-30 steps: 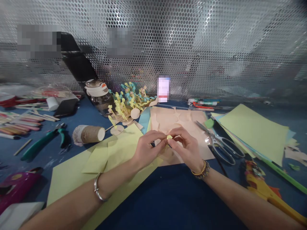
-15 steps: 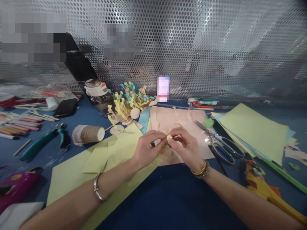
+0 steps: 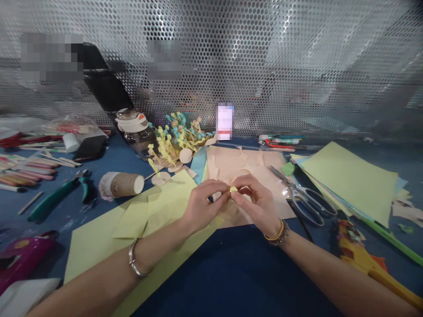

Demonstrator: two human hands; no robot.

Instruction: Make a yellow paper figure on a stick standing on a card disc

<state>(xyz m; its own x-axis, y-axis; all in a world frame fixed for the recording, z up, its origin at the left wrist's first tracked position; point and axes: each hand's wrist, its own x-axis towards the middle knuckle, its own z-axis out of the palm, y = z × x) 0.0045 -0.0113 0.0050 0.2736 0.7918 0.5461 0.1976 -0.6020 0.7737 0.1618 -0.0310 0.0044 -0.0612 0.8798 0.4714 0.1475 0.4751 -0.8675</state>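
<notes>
At the far left of the frame, a loose bundle of slim coloured pencils lies on a dark blue work surface, with teal-handled pliers just to their right. A glossy magenta case sits at the lower left edge, cut off by the frame. Further right stand a brown cardboard tape roll and a dark glass jar with a tan lid. Beside the jar is a cluster of yellow and teal paper sprigs. A large pale yellow-green paper sheet lies under the left forearm, which wears a silver bangle.

At centre, the left hand and right hand are drawn together over a peach paper sheet with cut-out shapes. Their fingertips press in from both sides, pinching a small yellow paper piece. Only a sliver of it shows, so its shape is hidden.

To the right lie steel scissors with dark loop handles, then a stack of pastel paper sheets. A yellow and red object at the lower right is too cut off to identify.
</notes>
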